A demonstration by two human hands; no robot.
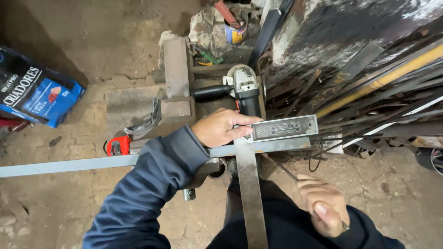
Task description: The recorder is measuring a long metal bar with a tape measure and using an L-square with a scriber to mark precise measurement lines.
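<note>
Two long pieces cross here: a flat steel bar (69, 164) runs left to right over the bench (177, 74), probably so its length overhangs freely, and the blade of a try square (251, 193) runs toward the person across it. The square's stock (284, 128) butts the bar's far edge, which keeps the blade at a right angle. Left hand (220, 127) presses flat on the stock and blade junction, pinning it. Right hand (325, 206) is fisted round a thin scriber (284, 168), tip angled to the blade edge. Angle grinder (242, 90) lies parked behind, a red clamp (118, 145) at left.
</note>
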